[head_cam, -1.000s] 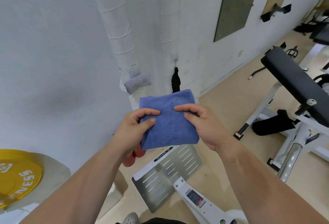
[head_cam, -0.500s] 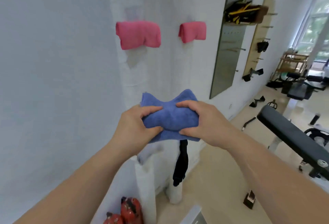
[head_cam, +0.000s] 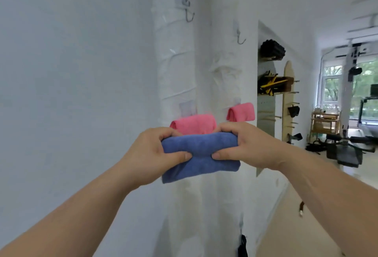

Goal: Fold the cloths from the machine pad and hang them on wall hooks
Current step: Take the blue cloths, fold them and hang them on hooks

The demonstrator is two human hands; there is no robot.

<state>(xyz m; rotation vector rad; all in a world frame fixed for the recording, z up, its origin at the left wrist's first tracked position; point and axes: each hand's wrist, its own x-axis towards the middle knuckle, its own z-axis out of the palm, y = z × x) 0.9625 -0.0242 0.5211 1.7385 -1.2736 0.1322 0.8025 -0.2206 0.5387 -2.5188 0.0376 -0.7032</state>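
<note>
The blue microfiber cloth (head_cam: 199, 154) is folded into a thick soft bundle, held up in front of the white wall. The left hand (head_cam: 152, 157) and the right hand (head_cam: 248, 146) both pinch it, just below two pink cloths (head_cam: 194, 123) hanging on the wall.

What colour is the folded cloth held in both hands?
Blue: the cloth shows plainly in the head view, gripped by the left hand and right hand.

There's the person's bare left grip (head_cam: 151, 154) and bare right grip (head_cam: 251, 146), forearms (head_cam: 81, 215) uncovered all the way to the frame's edge, thumbnails (head_cam: 187, 156) short, rounded and plain.
</note>
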